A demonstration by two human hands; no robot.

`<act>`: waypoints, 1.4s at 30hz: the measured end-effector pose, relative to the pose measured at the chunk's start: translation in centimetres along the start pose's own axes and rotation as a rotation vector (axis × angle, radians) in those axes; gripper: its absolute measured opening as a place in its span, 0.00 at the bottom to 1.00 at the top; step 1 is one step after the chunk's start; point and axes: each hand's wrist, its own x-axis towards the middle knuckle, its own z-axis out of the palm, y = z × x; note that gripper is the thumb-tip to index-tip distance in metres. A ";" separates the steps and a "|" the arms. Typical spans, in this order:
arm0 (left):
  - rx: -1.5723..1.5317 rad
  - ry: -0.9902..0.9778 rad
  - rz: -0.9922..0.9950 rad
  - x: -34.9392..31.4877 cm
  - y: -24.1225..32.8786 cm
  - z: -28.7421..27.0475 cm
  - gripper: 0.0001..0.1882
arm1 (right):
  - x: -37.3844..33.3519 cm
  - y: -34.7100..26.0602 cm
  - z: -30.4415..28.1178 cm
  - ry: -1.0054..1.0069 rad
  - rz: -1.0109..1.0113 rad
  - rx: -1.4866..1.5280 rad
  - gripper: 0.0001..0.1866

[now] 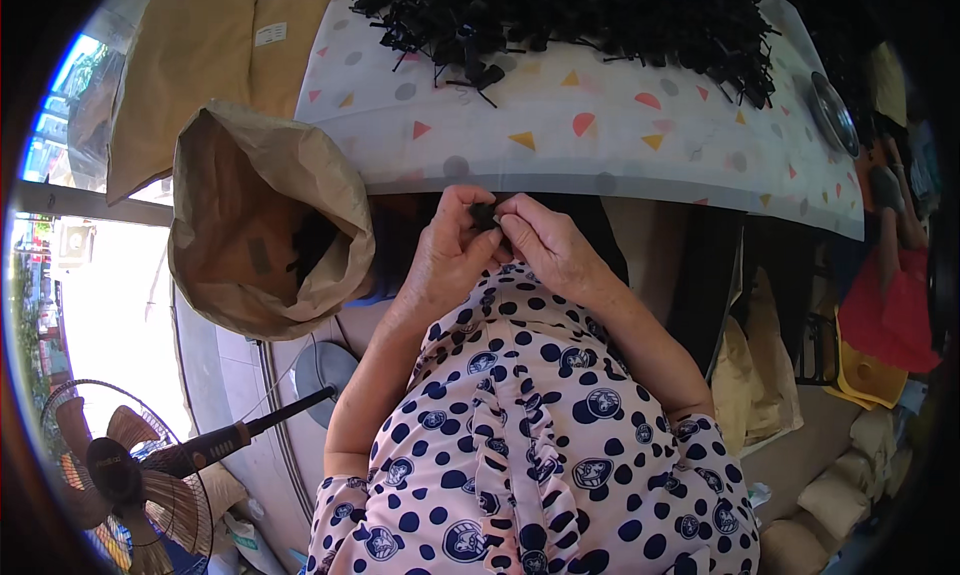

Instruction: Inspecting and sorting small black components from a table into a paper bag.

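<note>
Close together in front of my chest, at the near edge of the table, both hands pinch one small black part (483,216). My left hand (455,245) grips it between thumb and fingers. With thumb and fingertips, my right hand (545,237) holds its right side. The part is mostly covered by fingers, so its exact kind does not show. A large heap of small black pieces with thin stems (580,25) lies on the far part of the table.
The table has a white cloth (540,165) with coloured shapes. Left of it stands an open brown paper sack (345,185) with black pieces inside. A standing fan (120,470) is at lower left. A round metal dish (835,113) sits at the table's right edge. Someone in red (890,315) is at far right.
</note>
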 end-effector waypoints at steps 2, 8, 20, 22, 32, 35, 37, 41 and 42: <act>-0.007 -0.012 0.002 0.3 -0.2 0.1 0.15 | 0.0 0.2 -0.1 0.018 -0.060 -0.096 0.09; 0.099 0.056 0.001 -0.2 0.0 0.1 0.12 | 0.1 0.2 0.5 -0.010 -0.034 -0.162 0.07; 0.461 0.333 0.132 -0.9 0.1 -4.2 0.13 | 5.7 0.5 1.7 -0.185 -0.206 -0.262 0.10; 0.438 0.529 0.243 -1.6 0.3 -5.8 0.12 | 7.7 -0.6 -0.5 -0.034 -0.214 -0.777 0.15; 1.459 0.855 0.297 -5.5 -0.7 -17.2 0.20 | 13.5 1.4 -6.3 0.189 -0.213 -1.341 0.13; 0.430 0.643 0.215 -3.4 -0.3 -12.8 0.25 | 10.9 0.5 -6.4 0.145 -0.193 -1.048 0.09; -0.165 0.228 0.069 -1.7 1.7 -8.4 0.30 | 8.4 -0.6 -5.3 0.136 -0.204 -0.846 0.07; -0.631 -0.005 0.011 2.2 -0.3 -3.1 0.25 | 3.8 -1.3 -1.0 0.152 -0.244 -0.597 0.03; -0.728 -0.039 0.037 2.5 -0.5 -2.5 0.24 | 3.1 -1.0 -0.5 0.176 -0.304 -0.595 0.03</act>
